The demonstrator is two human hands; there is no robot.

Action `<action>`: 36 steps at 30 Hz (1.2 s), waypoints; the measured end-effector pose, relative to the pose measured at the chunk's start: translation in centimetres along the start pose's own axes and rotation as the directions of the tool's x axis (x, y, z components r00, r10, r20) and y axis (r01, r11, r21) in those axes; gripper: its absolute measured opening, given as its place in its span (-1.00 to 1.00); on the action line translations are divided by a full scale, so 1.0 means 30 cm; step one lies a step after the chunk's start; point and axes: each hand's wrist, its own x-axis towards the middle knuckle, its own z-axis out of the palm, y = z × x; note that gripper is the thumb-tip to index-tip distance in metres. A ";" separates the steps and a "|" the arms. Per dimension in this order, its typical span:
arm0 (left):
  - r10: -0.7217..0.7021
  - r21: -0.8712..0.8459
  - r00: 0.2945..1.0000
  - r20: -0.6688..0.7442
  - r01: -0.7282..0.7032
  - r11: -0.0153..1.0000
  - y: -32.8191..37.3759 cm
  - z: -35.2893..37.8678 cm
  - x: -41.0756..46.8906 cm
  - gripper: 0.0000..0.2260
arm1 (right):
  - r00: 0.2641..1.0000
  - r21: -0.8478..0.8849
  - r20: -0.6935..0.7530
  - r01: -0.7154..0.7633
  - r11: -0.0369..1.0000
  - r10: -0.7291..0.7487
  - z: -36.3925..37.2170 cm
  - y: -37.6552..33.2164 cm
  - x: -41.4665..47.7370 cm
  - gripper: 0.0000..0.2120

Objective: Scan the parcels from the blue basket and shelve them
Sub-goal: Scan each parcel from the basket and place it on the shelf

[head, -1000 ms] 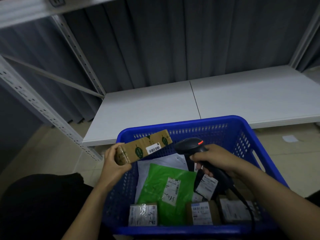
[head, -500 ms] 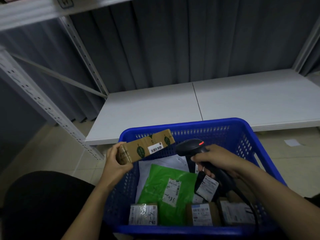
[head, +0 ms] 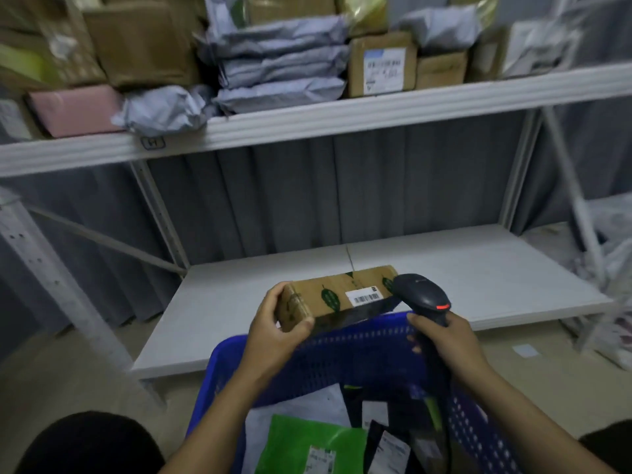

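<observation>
Cardboard parcel (head: 328,295), printed with green leaves and bearing a white barcode label (head: 364,298), is held lengthwise in the air above the far rim of the blue basket (head: 359,360), in front of the lower shelf (head: 478,268). Of the hands, the left hand (head: 273,336) grips the parcel's near end, with the thumb curled over its lower corner and the fingers wrapped round the far side. The right hand (head: 448,343) is curled round the handle of a black scanner (head: 422,295), whose head shows a red light and sits just beside the parcel's right end, close to the label.

Inside the basket lie a green mailer (head: 307,443), a white mailer (head: 297,405) partly under it, and dark labelled packets (head: 386,446) to the right.

Above, the upper shelf (head: 342,118) carries stacked grey mailers (head: 280,70), a labelled brown box (head: 381,65), other cartons and a pink mailer (head: 75,109). A grey curtain (head: 307,200) hangs behind the shelving.
</observation>
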 end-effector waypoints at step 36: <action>0.386 -0.085 0.857 -0.343 -0.437 0.895 1.302 0.821 0.813 -0.39 | 0.774 -0.099 -0.495 0.402 0.910 -0.395 -0.832 -0.912 0.315 -0.79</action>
